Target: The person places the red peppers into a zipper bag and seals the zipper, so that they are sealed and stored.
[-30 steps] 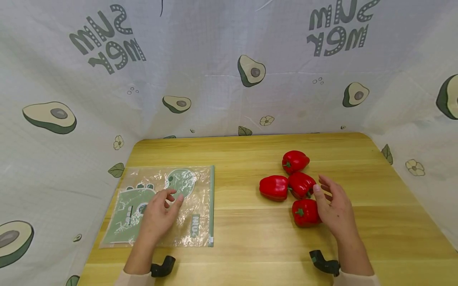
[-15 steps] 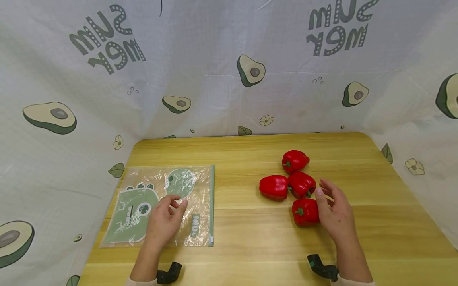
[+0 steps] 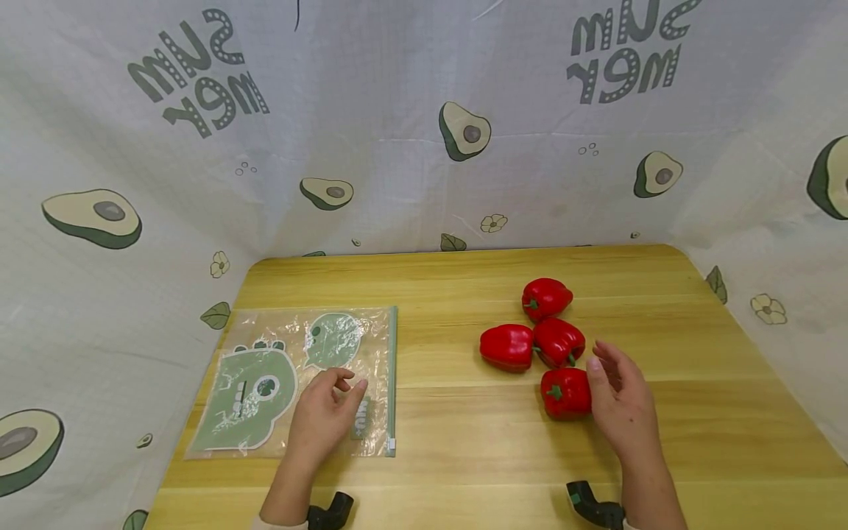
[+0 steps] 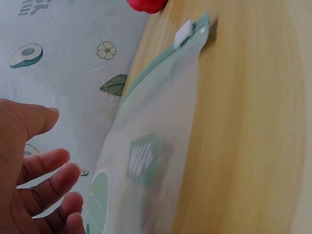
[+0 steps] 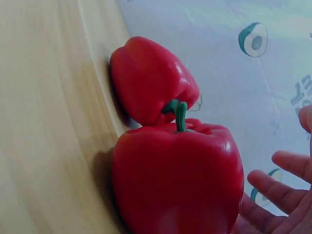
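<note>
Flat on the left of the table lies a clear zip bag [image 3: 252,401] with a green dinosaur print and a green slider strip [image 3: 391,368] along its right edge. Over its lower part hovers my left hand [image 3: 324,416], fingers loosely bent, holding nothing. Beside the nearest red bell pepper [image 3: 565,394] is my right hand [image 3: 623,405], fingers relaxed and not closed round it; whether they touch is hard to tell. Farther back are a left pepper [image 3: 506,347], a middle pepper [image 3: 559,341] and a back pepper [image 3: 546,298]. In the right wrist view the near pepper [image 5: 178,180] looms large.
The wooden table [image 3: 457,456] carries the bag on the left and the peppers right of centre. Behind it hangs a white cloth [image 3: 397,169] printed with avocados. Black wrist mounts [image 3: 596,506] stick out inward from both wrists.
My left hand has moved right and slightly nearer to me over the bag, uncovering the dinosaur's eye. My right hand has drawn back slightly towards me. The peppers and bag look unmoved.
</note>
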`<state>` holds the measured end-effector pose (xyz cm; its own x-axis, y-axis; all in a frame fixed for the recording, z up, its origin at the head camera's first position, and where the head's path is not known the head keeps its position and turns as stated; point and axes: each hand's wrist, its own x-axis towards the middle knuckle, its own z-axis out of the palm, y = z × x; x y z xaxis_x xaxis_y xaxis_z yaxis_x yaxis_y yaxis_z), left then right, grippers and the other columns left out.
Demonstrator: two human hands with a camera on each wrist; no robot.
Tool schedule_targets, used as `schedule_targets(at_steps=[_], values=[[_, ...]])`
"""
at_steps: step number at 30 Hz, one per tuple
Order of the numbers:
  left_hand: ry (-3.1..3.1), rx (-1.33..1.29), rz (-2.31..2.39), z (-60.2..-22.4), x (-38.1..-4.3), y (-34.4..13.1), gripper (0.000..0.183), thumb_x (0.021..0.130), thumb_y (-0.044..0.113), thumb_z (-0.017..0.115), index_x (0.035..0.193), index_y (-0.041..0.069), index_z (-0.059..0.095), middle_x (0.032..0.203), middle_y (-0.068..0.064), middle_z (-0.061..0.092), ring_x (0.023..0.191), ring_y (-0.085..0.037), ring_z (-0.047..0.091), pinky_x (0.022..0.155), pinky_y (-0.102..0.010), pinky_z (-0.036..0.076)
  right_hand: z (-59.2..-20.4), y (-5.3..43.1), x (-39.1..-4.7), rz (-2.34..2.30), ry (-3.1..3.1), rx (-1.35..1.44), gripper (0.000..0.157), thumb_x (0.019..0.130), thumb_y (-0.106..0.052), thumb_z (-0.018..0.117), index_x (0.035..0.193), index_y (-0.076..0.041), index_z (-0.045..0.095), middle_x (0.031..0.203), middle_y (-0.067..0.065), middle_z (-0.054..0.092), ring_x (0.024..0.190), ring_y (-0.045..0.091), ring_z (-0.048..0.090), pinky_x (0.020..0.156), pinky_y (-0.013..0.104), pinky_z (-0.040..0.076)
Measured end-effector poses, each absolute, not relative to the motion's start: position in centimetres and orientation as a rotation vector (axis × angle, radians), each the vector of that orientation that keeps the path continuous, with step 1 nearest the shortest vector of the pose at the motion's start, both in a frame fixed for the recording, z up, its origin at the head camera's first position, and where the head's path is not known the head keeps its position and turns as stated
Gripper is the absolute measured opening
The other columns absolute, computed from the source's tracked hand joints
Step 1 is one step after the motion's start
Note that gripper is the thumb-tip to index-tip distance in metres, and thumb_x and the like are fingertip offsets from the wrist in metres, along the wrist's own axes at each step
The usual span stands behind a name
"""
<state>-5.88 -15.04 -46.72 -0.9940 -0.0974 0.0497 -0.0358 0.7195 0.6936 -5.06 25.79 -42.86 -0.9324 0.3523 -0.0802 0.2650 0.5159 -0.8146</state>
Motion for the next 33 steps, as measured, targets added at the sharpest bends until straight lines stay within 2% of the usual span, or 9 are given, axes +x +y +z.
schedule_targets(at_steps=[5,10,22,33], values=[[-2.847,0.027,-1.072,-47.4,-5.8,-13.7,0.029,0.092,0.038,0.074,0.106,0.013,0.070,0.088,0.001,0.066,0.077,-0.012,0.054,0.070,-0.032,0.047,-43.1,25.9,-4.7,1.402,-2.630,-0.598,0.059,0.108,-0.047,0.038,0.160,-0.020,0.033,0.161,0.014,0.041,0.145,0.039,0.039,0.116,0.063,0.036],[-2.866,0.004,-1.046,-47.8,-5.9,-12.5,0.029,0.089,0.037,0.077,0.103,0.013,0.069,0.085,0.002,0.063,0.076,-0.012,0.054,0.070,-0.032,0.048,-43.4,26.1,-4.5,1.382,-2.616,-0.603,0.058,0.108,-0.046,0.038,0.159,-0.018,0.036,0.158,0.015,0.044,0.143,0.039,0.041,0.117,0.061,0.036],[-2.945,0.048,-1.002,-48.1,-5.8,-11.0,0.038,0.084,0.042,0.081,0.101,0.012,0.065,0.080,0.001,0.061,0.072,-0.013,0.053,0.063,-0.029,0.044,-43.9,26.5,-4.1,1.368,-2.583,-0.624,0.055,0.109,-0.041,0.039,0.158,-0.016,0.037,0.157,0.018,0.045,0.143,0.041,0.041,0.119,0.059,0.035],[-2.978,0.067,-0.947,-48.5,-5.7,-10.7,0.041,0.080,0.043,0.084,0.100,0.013,0.064,0.078,0.003,0.059,0.070,-0.013,0.050,0.062,-0.029,0.043,-44.0,26.6,-3.8,1.377,-2.581,-0.658,0.055,0.109,-0.040,0.040,0.158,-0.016,0.037,0.157,0.019,0.045,0.144,0.040,0.040,0.117,0.061,0.035]])
